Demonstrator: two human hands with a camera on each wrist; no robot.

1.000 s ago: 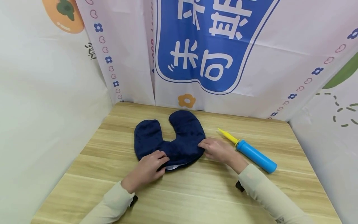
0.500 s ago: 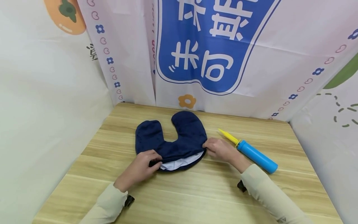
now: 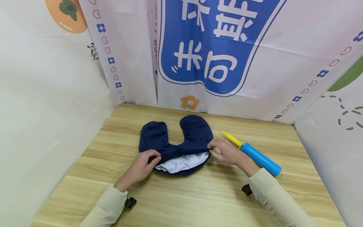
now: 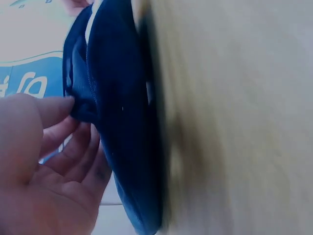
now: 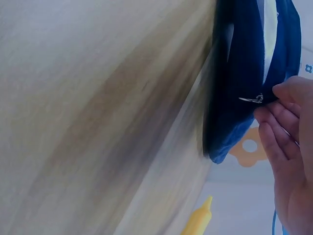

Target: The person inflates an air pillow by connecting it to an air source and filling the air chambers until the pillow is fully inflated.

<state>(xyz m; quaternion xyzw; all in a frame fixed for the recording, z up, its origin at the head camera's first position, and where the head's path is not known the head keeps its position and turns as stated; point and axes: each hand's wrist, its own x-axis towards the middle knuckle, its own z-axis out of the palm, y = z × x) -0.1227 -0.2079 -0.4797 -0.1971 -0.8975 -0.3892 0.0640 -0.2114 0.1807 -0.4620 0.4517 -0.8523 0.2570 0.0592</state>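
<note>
A navy U-shaped neck pillow (image 3: 197, 130) lies on the wooden table, its two arms toward the back wall. Along its curved near side the zipped opening gapes, and a crumpled white inner layer (image 3: 182, 163) shows inside. My left hand (image 3: 141, 165) pinches the upper edge of the opening at its left end, between thumb and fingers. At the right end, my right hand (image 3: 225, 152) pinches the same edge. A metal zipper pull (image 5: 255, 99) hangs close to the right thumb in the right wrist view. The left wrist view shows zipper teeth (image 4: 91, 81) running along the cloth.
A blue hand pump (image 3: 261, 159) with a yellow nozzle (image 3: 232, 138) lies just beyond the right hand. The wooden table (image 3: 181, 201) meets a printed cloth wall (image 3: 136, 72) at the back, with white walls on both sides.
Both hands have drawn the upper edge back, so the opening gapes wider and more white shows. The left hand has shifted left, the right hand slightly right; the pillow has slid slightly right.
</note>
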